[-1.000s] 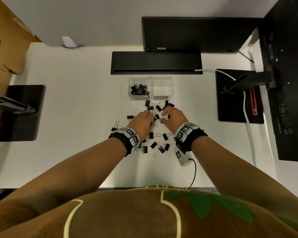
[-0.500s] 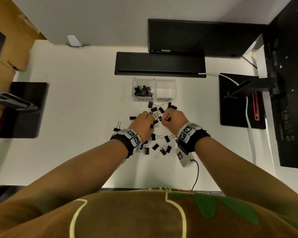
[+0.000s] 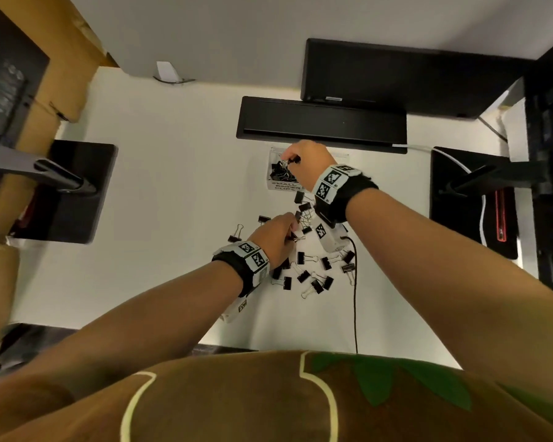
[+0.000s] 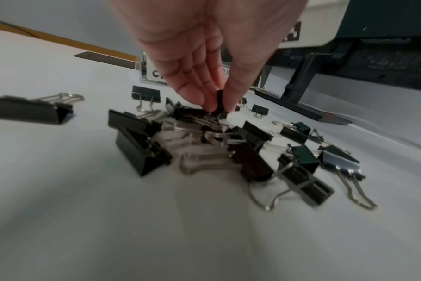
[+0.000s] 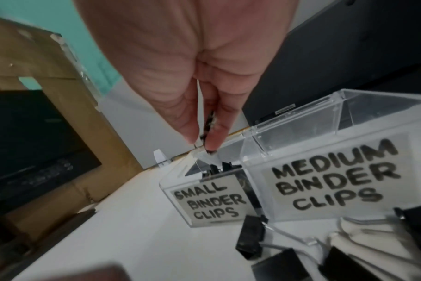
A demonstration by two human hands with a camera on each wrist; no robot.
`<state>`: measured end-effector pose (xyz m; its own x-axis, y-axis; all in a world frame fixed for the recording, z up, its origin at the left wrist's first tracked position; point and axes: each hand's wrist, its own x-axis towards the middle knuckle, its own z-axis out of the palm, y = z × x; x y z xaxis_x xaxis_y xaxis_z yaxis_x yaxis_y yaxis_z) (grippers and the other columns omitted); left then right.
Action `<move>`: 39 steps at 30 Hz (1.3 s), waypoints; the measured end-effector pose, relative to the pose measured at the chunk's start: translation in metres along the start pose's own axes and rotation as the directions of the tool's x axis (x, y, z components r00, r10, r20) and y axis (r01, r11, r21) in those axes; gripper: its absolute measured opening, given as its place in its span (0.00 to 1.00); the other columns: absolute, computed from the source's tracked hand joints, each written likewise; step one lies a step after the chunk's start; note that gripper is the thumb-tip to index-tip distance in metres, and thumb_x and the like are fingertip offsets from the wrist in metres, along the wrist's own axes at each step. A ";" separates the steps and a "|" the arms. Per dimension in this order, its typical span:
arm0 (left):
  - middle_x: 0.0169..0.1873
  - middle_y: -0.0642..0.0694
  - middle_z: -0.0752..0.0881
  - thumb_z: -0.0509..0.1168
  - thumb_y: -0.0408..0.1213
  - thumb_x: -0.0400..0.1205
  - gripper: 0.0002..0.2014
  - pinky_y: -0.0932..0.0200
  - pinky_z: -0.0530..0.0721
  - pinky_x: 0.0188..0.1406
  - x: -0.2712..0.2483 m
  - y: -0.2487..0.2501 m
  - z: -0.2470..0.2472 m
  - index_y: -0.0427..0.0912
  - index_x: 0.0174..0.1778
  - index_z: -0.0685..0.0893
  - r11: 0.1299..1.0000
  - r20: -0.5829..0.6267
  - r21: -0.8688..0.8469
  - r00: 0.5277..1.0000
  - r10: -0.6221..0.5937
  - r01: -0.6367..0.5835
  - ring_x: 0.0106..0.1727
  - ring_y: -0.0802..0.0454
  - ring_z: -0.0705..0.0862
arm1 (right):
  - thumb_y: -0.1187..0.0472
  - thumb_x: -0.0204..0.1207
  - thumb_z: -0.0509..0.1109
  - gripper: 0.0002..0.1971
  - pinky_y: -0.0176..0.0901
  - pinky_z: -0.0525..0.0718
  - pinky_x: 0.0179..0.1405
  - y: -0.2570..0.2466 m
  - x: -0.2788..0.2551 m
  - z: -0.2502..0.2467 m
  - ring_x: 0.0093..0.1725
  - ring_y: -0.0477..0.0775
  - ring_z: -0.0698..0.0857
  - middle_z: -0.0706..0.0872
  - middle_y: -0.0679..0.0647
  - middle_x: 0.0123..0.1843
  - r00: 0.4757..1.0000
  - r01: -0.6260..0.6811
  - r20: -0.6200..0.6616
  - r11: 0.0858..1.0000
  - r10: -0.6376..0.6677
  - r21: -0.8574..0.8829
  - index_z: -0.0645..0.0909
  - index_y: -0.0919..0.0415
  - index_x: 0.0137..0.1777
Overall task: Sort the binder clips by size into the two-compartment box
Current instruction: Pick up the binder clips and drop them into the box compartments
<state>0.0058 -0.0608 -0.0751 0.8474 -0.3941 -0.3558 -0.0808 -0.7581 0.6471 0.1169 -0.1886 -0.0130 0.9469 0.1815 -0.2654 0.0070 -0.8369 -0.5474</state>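
A clear two-compartment box (image 3: 276, 186) (image 5: 301, 144) stands at the back of the white desk; its left half is labelled small binder clips and holds several black clips, its right half is labelled medium. My right hand (image 3: 292, 161) (image 5: 202, 140) hovers over the small compartment and pinches a small black clip (image 5: 209, 121) between thumb and finger. My left hand (image 3: 289, 224) (image 4: 216, 106) reaches down into the loose pile of binder clips (image 3: 313, 272) (image 4: 228, 144) and pinches a small black clip (image 4: 219, 100) that still touches the pile.
A black monitor base (image 3: 320, 122) lies just behind the box. Black stands (image 3: 473, 199) (image 3: 74, 189) sit at the right and left. A cable (image 3: 355, 298) runs across the desk by the clips. A cardboard box (image 5: 48, 114) is at the far left.
My right hand has lifted out of the pile and travelled forward to the small compartment with a clip. My left hand has stayed in the pile.
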 end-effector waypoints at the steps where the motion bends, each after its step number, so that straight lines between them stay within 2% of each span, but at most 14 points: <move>1: 0.44 0.49 0.77 0.63 0.29 0.78 0.12 0.59 0.75 0.43 0.000 0.000 -0.004 0.41 0.57 0.76 1.000 -0.015 -0.015 1.000 -0.014 0.013 0.42 0.50 0.77 | 0.69 0.79 0.60 0.17 0.45 0.80 0.64 0.000 0.002 0.003 0.64 0.58 0.81 0.81 0.57 0.67 0.999 0.010 0.032 0.999 -0.009 -0.049 0.82 0.57 0.63; 4: 0.47 0.50 0.77 0.63 0.30 0.79 0.10 0.59 0.78 0.46 0.005 0.002 -0.018 0.44 0.55 0.77 0.997 -0.108 -0.065 0.992 -0.058 0.051 0.44 0.51 0.79 | 0.72 0.79 0.59 0.19 0.45 0.79 0.67 0.004 0.002 0.006 0.67 0.58 0.80 0.79 0.57 0.69 0.997 0.000 0.071 0.995 0.007 -0.102 0.82 0.57 0.65; 6: 0.44 0.51 0.78 0.61 0.30 0.79 0.09 0.59 0.79 0.42 0.010 0.003 -0.031 0.47 0.51 0.75 0.992 -0.171 -0.102 0.981 -0.090 0.073 0.40 0.52 0.79 | 0.73 0.79 0.58 0.19 0.42 0.78 0.66 0.010 -0.003 0.004 0.66 0.57 0.80 0.80 0.56 0.68 0.998 -0.053 0.012 0.998 0.054 -0.020 0.83 0.58 0.63; 9: 0.39 0.46 0.80 0.60 0.30 0.80 0.06 0.53 0.81 0.38 0.023 0.007 -0.053 0.45 0.46 0.70 0.988 -0.261 -0.136 0.960 -0.104 0.070 0.34 0.52 0.77 | 0.70 0.81 0.57 0.16 0.35 0.77 0.57 0.021 -0.022 0.001 0.60 0.54 0.83 0.83 0.56 0.64 0.986 -0.100 -0.117 0.983 0.118 0.151 0.85 0.60 0.58; 12: 0.45 0.40 0.81 0.60 0.28 0.80 0.05 0.49 0.83 0.44 0.041 0.010 -0.072 0.42 0.45 0.73 0.996 -0.335 -0.079 0.940 -0.063 0.039 0.39 0.47 0.79 | 0.66 0.82 0.58 0.14 0.38 0.81 0.55 0.036 -0.047 0.007 0.54 0.50 0.84 0.85 0.55 0.60 0.985 -0.122 -0.099 0.976 0.142 0.183 0.86 0.58 0.53; 16: 0.50 0.42 0.80 0.60 0.27 0.79 0.07 0.57 0.79 0.46 0.067 0.011 -0.084 0.42 0.48 0.79 0.999 -0.331 0.041 0.944 0.010 0.004 0.44 0.50 0.78 | 0.67 0.80 0.60 0.13 0.41 0.82 0.57 0.056 -0.071 0.031 0.54 0.52 0.84 0.86 0.55 0.56 0.991 -0.137 0.012 0.980 0.137 0.142 0.87 0.59 0.49; 20: 0.53 0.42 0.81 0.60 0.27 0.79 0.10 0.54 0.81 0.54 0.084 0.008 -0.087 0.45 0.48 0.82 0.990 -0.305 0.137 0.952 0.030 0.013 0.54 0.46 0.80 | 0.70 0.79 0.61 0.13 0.36 0.75 0.55 0.065 -0.085 0.049 0.58 0.59 0.83 0.83 0.61 0.58 0.986 -0.151 0.086 0.986 0.145 0.069 0.86 0.65 0.55; 24: 0.57 0.43 0.83 0.59 0.32 0.82 0.10 0.48 0.79 0.63 0.088 0.009 -0.085 0.46 0.54 0.83 0.965 -0.250 0.258 0.968 0.011 0.056 0.64 0.43 0.73 | 0.65 0.77 0.66 0.10 0.38 0.74 0.52 0.072 -0.094 0.059 0.57 0.58 0.81 0.80 0.61 0.57 0.987 -0.131 0.096 0.991 0.127 0.034 0.83 0.64 0.56; 27: 0.61 0.44 0.80 0.61 0.36 0.82 0.11 0.49 0.76 0.65 0.081 0.012 -0.079 0.47 0.59 0.82 0.947 -0.242 0.319 0.969 0.044 0.036 0.66 0.42 0.71 | 0.62 0.78 0.67 0.09 0.37 0.72 0.50 0.074 -0.100 0.061 0.56 0.56 0.79 0.79 0.59 0.57 0.988 -0.134 0.076 0.991 0.133 0.010 0.82 0.65 0.54; 30: 0.60 0.44 0.78 0.65 0.37 0.79 0.10 0.48 0.76 0.65 0.067 0.018 -0.064 0.46 0.56 0.82 0.947 -0.288 0.319 0.949 0.130 -0.033 0.65 0.44 0.71 | 0.63 0.78 0.66 0.08 0.38 0.74 0.49 0.076 -0.104 0.063 0.55 0.57 0.80 0.80 0.60 0.56 0.988 -0.138 0.063 0.990 0.138 -0.014 0.83 0.68 0.51; 32: 0.59 0.45 0.77 0.66 0.38 0.78 0.08 0.50 0.76 0.66 0.055 0.023 -0.048 0.46 0.53 0.82 0.941 -0.226 0.325 0.959 0.171 -0.091 0.65 0.45 0.71 | 0.64 0.78 0.66 0.07 0.38 0.75 0.49 0.077 -0.105 0.064 0.55 0.57 0.80 0.80 0.60 0.56 0.988 -0.145 0.051 0.989 0.145 -0.007 0.82 0.68 0.50; 35: 0.57 0.45 0.79 0.66 0.38 0.78 0.06 0.51 0.75 0.62 0.036 0.026 -0.023 0.45 0.50 0.82 0.934 -0.002 0.308 0.982 0.190 -0.180 0.64 0.45 0.72 | 0.66 0.77 0.66 0.09 0.39 0.75 0.52 0.078 -0.106 0.065 0.56 0.57 0.80 0.81 0.60 0.57 0.988 -0.146 0.044 0.989 0.145 0.031 0.80 0.67 0.55; 37: 0.55 0.44 0.80 0.65 0.37 0.79 0.08 0.52 0.76 0.58 0.027 0.025 -0.008 0.44 0.53 0.83 0.912 0.109 0.327 0.969 0.224 -0.248 0.61 0.44 0.74 | 0.66 0.77 0.66 0.11 0.40 0.75 0.54 0.078 -0.106 0.066 0.58 0.58 0.80 0.81 0.60 0.58 0.987 -0.156 0.049 0.987 0.155 0.032 0.80 0.66 0.59; 39: 0.59 0.43 0.79 0.64 0.37 0.80 0.13 0.51 0.75 0.59 0.022 0.023 0.003 0.42 0.60 0.81 0.883 0.191 0.370 0.954 0.233 -0.289 0.63 0.44 0.73 | 0.64 0.77 0.67 0.10 0.41 0.75 0.53 0.079 -0.105 0.068 0.57 0.59 0.81 0.81 0.61 0.56 0.986 -0.159 0.045 0.987 0.158 0.018 0.81 0.66 0.57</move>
<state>0.0213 -0.0881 -0.0702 0.6891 -0.6514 -0.3174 -0.5107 -0.7473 0.4251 -0.0037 -0.2382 -0.0826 0.9208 0.0703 -0.3837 -0.1491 -0.8454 -0.5128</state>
